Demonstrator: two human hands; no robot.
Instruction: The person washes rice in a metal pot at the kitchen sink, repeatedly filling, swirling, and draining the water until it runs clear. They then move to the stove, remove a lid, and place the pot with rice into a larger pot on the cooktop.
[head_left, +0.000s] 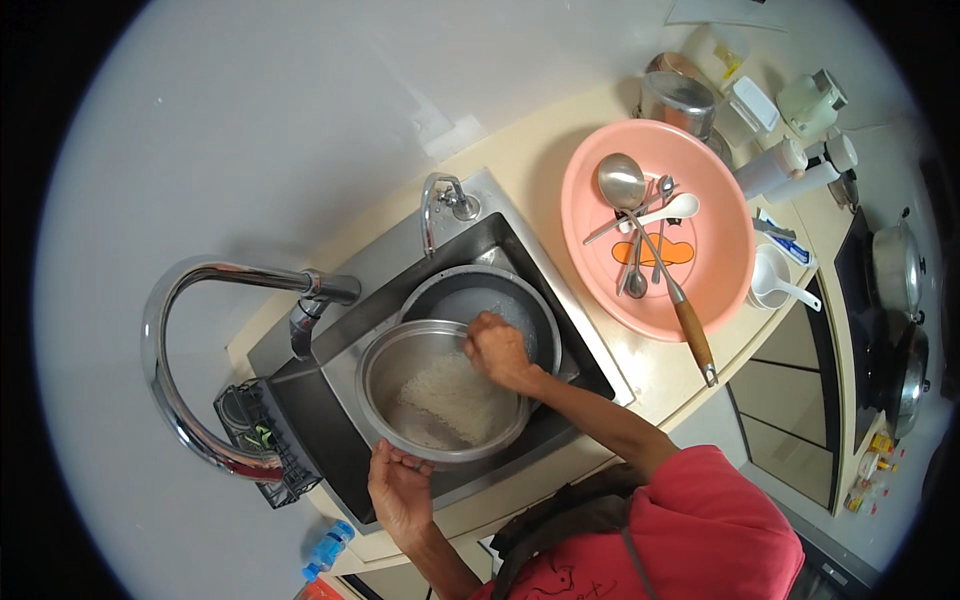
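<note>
A metal pot (390, 367) holding wet white rice (450, 397) is tilted over the sink. My left hand (403, 487) supports its near rim from below, fingers under the edge. My right hand (499, 351) is curled at the pot's right rim; whether it grips the rim or holds something is hidden. Behind and partly under the pot, a dark grey basin (544, 300) with cloudy water stands in the sink (322, 420).
A large chrome faucet (169, 375) arches at the left, and a smaller tap (427, 217) rises behind the sink. On the counter, a pink basin (720, 225) holds a ladle (621, 180) and several spoons. A black caddy (281, 480) hangs at the sink's left.
</note>
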